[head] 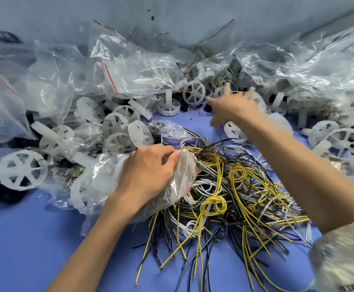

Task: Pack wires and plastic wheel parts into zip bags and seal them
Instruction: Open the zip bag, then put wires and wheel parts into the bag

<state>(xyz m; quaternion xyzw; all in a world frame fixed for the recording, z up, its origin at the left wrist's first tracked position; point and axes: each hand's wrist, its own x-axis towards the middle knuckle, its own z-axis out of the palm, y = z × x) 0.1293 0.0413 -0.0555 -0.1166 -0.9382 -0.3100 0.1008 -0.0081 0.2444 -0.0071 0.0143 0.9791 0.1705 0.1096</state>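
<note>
- Plainly, the wires lay heaped just right of your left hand, beneath your right forearm; that arm could have snagged a loop.
- Your left hand gripped the crumpled zip bag; a slack hold might have let its mouth fall shut.
- Your right hand, fingers spread and empty, hung just right of a plastic wheel; a hasty swipe could have knocked it away.

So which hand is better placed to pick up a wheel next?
Right. The right hand is stretched out, fingers spread, by the white wheels at the back; the left hand grips a zip bag.
</note>
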